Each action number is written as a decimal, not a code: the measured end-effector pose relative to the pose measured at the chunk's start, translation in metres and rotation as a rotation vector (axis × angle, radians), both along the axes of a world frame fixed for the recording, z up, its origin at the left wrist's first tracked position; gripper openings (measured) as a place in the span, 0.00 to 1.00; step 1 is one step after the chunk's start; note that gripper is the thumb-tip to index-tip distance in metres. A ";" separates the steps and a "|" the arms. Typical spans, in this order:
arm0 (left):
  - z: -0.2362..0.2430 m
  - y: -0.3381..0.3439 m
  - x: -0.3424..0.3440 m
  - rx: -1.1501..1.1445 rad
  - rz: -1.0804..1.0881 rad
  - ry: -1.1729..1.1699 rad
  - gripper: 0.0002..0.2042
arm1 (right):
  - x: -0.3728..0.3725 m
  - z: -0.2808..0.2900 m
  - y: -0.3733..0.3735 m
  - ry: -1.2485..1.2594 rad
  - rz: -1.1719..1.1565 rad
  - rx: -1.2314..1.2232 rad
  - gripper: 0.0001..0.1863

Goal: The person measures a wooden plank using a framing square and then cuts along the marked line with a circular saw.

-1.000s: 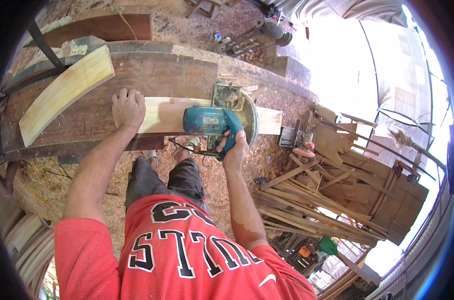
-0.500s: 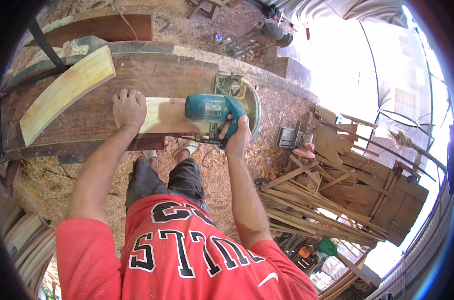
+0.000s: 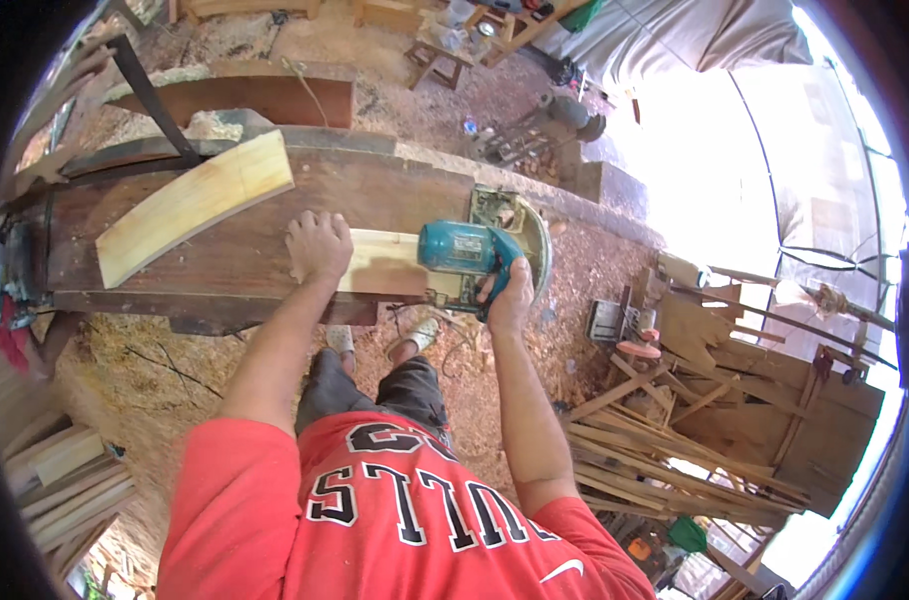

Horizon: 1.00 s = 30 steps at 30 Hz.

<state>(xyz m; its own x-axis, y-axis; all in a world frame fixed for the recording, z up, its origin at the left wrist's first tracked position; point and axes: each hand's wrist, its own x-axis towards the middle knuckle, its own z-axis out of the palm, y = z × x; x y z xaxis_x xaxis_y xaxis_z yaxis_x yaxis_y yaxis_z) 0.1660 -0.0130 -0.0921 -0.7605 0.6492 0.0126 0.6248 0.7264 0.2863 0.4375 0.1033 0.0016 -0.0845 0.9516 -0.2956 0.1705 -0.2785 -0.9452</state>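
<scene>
My right hand (image 3: 512, 298) is wrapped round the rear handle of a teal circular saw (image 3: 460, 247). The saw lies across the right end of a pale wooden board (image 3: 383, 277), its round guard toward the right; the blade itself is hidden. At the board's left end my left hand (image 3: 320, 246) grips the wood with curled fingers, a short way from the saw's motor housing. Under the board is a dark wooden workbench (image 3: 375, 175). A pale curved board (image 3: 195, 207) lies apart on the bench, left of my left hand.
Wood shavings cover the floor (image 3: 225, 375) around my feet. Stacked timber strips (image 3: 675, 455) stand at the right, more cut pieces (image 3: 70, 480) at the lower left. Beyond the bench lie a reddish beam (image 3: 265, 100), a grey machine (image 3: 550, 125) and a small stool (image 3: 437, 62).
The whole view has shifted, so everything sits farther right and lower in the picture. Both hands keep their holds; the saw and board show little change relative to each other.
</scene>
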 end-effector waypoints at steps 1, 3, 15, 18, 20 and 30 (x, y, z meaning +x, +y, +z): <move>0.004 -0.001 -0.002 -0.030 0.006 -0.012 0.19 | -0.001 0.000 0.000 0.026 0.013 -0.002 0.25; 0.001 0.003 0.005 -0.019 0.005 -0.003 0.20 | 0.006 0.001 0.002 0.002 -0.007 -0.004 0.26; -0.010 0.002 0.004 -0.001 0.055 0.007 0.21 | 0.015 0.001 0.015 0.241 0.096 -0.243 0.32; -0.009 0.004 0.009 -0.002 0.061 0.005 0.21 | 0.021 0.002 0.019 0.311 0.156 -0.338 0.30; -0.005 0.011 0.010 0.005 0.064 0.016 0.21 | 0.025 0.004 0.020 0.306 0.135 -0.317 0.30; -0.005 -0.001 0.003 -0.014 0.080 0.002 0.20 | 0.044 0.006 0.002 0.264 0.030 -0.194 0.27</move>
<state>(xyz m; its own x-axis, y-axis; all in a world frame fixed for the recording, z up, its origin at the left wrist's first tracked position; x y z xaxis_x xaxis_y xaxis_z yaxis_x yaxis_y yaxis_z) 0.1688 -0.0142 -0.0969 -0.8101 0.5863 0.0055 0.5650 0.7781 0.2744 0.4815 0.1051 0.0079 -0.2093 0.8754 -0.4357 -0.0629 -0.4567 -0.8874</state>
